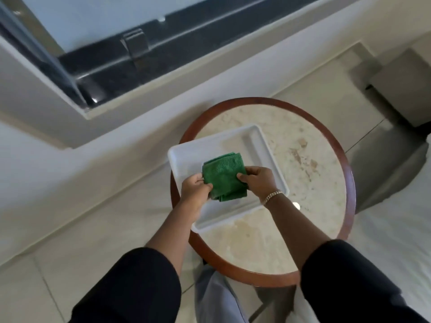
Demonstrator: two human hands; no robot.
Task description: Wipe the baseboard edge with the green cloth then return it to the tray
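A folded green cloth lies over the middle of a white plastic tray. My left hand grips the cloth's left edge. On the cloth's right edge, the fingers of my right hand are pinched; a bracelet circles that wrist. The tray rests on a small round table with a marble top and a wooden rim. The pale baseboard runs along the foot of the wall to the left of the table.
A window with a dark sill sits above and behind the table. Pale floor tiles lie below. A white bed edge is on the right, and a grey box-like piece stands at the far right.
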